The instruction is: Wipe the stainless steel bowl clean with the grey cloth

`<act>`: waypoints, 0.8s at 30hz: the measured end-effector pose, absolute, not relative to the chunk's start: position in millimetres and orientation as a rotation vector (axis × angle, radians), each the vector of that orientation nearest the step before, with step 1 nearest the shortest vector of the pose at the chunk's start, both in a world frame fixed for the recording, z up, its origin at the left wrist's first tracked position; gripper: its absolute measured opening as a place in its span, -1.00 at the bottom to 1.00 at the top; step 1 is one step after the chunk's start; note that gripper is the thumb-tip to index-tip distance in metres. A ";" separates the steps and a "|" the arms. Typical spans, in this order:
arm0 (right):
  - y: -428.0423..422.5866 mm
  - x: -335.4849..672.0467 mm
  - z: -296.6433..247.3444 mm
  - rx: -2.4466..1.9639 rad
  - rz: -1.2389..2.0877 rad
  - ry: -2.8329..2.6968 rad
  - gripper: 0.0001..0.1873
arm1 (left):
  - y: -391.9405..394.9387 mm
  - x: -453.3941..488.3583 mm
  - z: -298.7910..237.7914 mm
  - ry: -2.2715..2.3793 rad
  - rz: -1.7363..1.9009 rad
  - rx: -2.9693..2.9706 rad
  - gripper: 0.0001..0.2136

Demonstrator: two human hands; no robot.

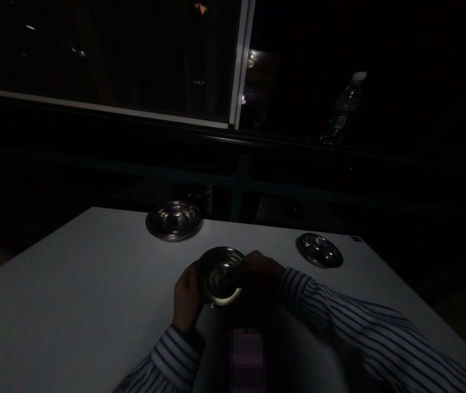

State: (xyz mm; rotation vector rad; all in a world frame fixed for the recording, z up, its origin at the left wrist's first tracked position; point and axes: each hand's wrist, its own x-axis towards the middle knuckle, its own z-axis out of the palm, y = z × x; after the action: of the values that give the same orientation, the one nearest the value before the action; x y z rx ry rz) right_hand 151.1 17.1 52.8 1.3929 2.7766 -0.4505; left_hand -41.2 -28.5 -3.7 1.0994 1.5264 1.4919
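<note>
Between my two hands is a shiny metal bowl (221, 275), its inside facing up toward me. My left hand (186, 297) grips the bowl's left rim, with the thumb side against the metal. On the opposite side my right hand (263, 267) is closed on the right rim, its fingers dark and partly hidden in shadow. Farther back on the left stand nested metal bowls (173, 221) near the table's far edge. A single shallow metal dish (320, 250) lies off to the right, beyond my right forearm.
The white table (94, 284) spreads beneath the bowls. Behind it, a plastic bottle with a white cap (345, 106) stands on a dark ledge by a window frame (241, 65). A dark round object (194, 192) sits past the far edge. The room is very dim.
</note>
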 end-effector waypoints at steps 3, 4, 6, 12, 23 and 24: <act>33.9 152.5 55.4 1.528 -0.347 2.804 -0.73 | -29.0 -39.9 -1.6 1.511 1.480 1.099 -0.57; 36.2 149.8 54.6 1.585 -0.321 2.809 -0.69 | -29.4 -40.0 -0.8 1.514 1.470 1.090 -0.58; 34.2 145.4 52.8 1.662 -0.297 2.811 -0.64 | -30.0 -40.9 0.6 1.541 1.452 1.052 -0.58; -1.8 159.2 60.0 1.624 -0.371 2.756 -0.72 | -29.2 -44.2 2.2 1.528 1.415 1.100 -0.62; 50.1 144.0 69.7 1.567 -0.433 2.769 -0.62 | -19.4 -52.2 2.3 1.426 1.341 1.182 -0.57; 58.1 134.7 71.1 1.508 -0.417 2.790 -0.65 | -19.1 -51.6 3.2 1.420 1.353 1.168 -0.57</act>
State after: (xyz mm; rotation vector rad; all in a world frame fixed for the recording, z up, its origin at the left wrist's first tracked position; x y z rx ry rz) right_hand 134.7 58.1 71.1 1.5080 2.7903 -0.4173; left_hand -51.6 -19.1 3.2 1.1676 1.4195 1.3533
